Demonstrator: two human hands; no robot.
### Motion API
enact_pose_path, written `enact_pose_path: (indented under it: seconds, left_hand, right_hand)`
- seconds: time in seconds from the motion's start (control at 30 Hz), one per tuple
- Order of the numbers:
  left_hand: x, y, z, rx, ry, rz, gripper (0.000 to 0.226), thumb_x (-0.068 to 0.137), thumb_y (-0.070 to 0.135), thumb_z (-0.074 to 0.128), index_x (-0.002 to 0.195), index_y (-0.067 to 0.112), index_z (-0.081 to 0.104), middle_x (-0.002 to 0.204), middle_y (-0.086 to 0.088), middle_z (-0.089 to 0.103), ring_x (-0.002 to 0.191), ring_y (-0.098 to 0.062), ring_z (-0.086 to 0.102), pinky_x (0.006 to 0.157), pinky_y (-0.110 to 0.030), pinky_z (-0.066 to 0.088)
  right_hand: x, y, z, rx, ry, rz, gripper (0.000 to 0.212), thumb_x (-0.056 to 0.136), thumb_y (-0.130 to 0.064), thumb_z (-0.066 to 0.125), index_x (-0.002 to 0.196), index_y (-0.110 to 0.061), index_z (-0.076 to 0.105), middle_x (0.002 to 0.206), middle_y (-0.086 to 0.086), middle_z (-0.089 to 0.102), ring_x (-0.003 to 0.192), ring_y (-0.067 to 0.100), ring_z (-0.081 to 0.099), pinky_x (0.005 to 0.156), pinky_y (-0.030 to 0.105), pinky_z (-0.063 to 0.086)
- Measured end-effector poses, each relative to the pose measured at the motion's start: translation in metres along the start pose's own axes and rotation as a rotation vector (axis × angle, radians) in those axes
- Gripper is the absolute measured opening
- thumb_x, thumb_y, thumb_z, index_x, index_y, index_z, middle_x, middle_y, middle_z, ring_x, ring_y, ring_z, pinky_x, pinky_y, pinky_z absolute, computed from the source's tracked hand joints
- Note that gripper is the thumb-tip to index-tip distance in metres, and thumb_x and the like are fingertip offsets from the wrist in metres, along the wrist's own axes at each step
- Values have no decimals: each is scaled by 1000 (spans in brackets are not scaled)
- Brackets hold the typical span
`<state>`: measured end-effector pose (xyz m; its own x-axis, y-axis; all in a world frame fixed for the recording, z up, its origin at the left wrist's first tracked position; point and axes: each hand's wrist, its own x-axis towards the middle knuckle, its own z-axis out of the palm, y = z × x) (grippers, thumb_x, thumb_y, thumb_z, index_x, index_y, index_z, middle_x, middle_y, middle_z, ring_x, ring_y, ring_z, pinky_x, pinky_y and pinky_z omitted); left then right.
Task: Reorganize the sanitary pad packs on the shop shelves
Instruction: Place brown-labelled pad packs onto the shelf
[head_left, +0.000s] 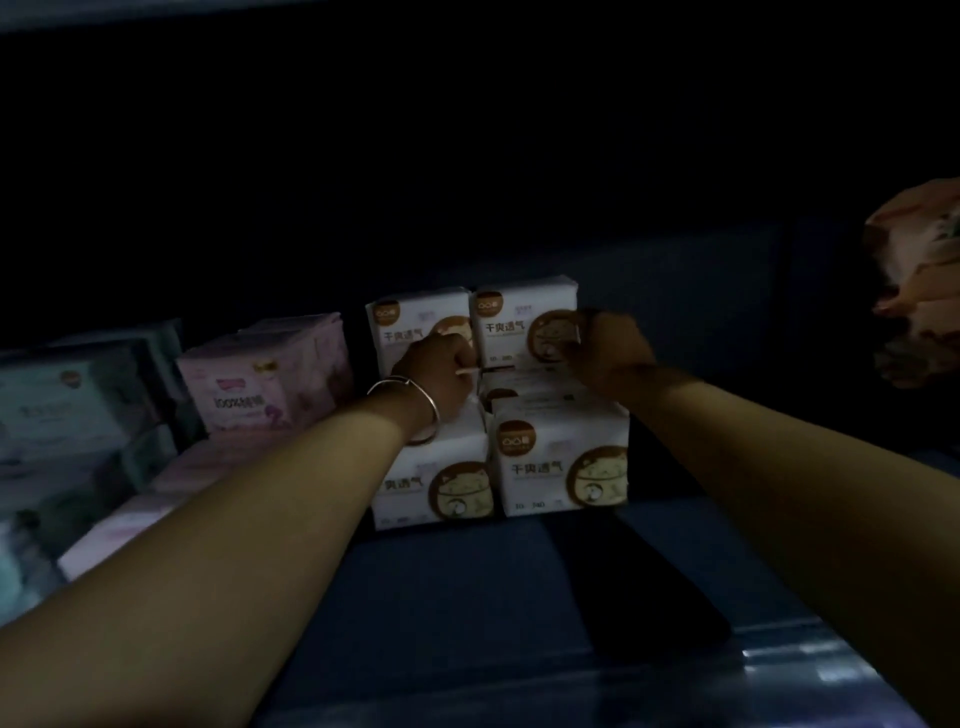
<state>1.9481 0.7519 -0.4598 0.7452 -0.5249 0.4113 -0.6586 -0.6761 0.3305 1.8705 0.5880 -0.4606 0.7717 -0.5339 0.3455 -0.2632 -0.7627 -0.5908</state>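
Observation:
Several white sanitary pad packs with brown cat logos stand stacked on a dark blue shelf. Two sit in the front row, the lower left pack and the lower right pack. Two more sit higher behind them. My left hand, a metal bangle on its wrist, is curled against the front of the upper left pack, and a thin pale stick pokes out beside its fingers. My right hand grips the lower right corner of the upper right pack, thumb on its face. The light is very dim.
A pink pack stands left of the white ones, with more pink packs lying in front of it. Teal packs fill the far left. An orange-patterned package sits at the right edge. The shelf's front lip runs below.

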Motion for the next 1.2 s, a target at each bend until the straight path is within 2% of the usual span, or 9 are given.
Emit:
enact_pose_path:
  seconds: [0.17,0.37,0.5,0.63,0.73,0.83,0.9,1.0,1.2]
  left_hand:
    - [-48,14,-17,126,-48,36,28,91,14,52,118,11,58,128,-12,52,116,-31,49,97,-38,43]
    - [-150,35,-24,168,96,161,36,82,21,52,114,8,60,121,-16,54,113,-32,50,92,-35,40]
    - [-231,43,-13,129,164,283,30,85,18,51,111,4,58,114,-18,51,110,-34,46,85,-36,31]
    - [-312,43,23,98,69,282,31,88,20,57,118,11,54,119,-11,49,113,-28,43,85,-33,26]
    - [-370,33,67,79,-76,236,34,86,24,60,118,14,54,118,-7,49,114,-26,43,86,-32,26]
    - [-416,20,116,96,-303,189,37,87,31,59,121,19,50,123,-2,47,118,-21,40,90,-31,25]
    - [-439,13,148,121,-449,163,44,88,38,57,127,22,45,127,1,43,122,-18,37,95,-31,25]
    - [-464,2,196,131,-598,93,57,85,45,59,133,23,39,131,1,40,124,-19,36,99,-33,26]
    - [-490,-15,266,210,-804,11,81,73,53,69,139,24,33,137,3,36,128,-19,32,104,-38,25]
  right_hand:
    - [-62,-4,-19,-323,48,-149,30,95,-21,46,122,-14,55,125,11,55,119,31,46,102,41,31]
    - [-182,10,-36,-358,115,-380,41,90,-16,51,131,-15,50,140,6,44,126,29,34,96,37,25]
    - [-261,39,-22,-330,165,-492,41,79,-9,56,120,-9,58,138,11,47,117,34,41,87,38,29]
    - [-336,76,11,-307,108,-541,36,70,-12,53,103,-4,65,117,17,60,100,40,54,76,41,40]
    - [-381,112,44,-298,-10,-544,32,63,-8,60,94,-3,65,98,18,62,85,40,57,67,39,45]
    - [-417,152,74,-277,-182,-509,35,64,-2,66,99,-2,63,94,18,60,83,40,55,67,44,48]
    - [-435,176,89,-308,-320,-459,36,74,-8,66,109,-5,60,104,15,58,94,37,53,77,41,44]
    - [-455,214,116,-416,-550,-394,49,85,-33,63,128,-14,47,125,7,48,114,26,43,92,34,35]
    - [-479,265,165,-589,-909,-242,86,75,-50,69,145,-25,25,145,3,30,133,26,27,107,44,25]
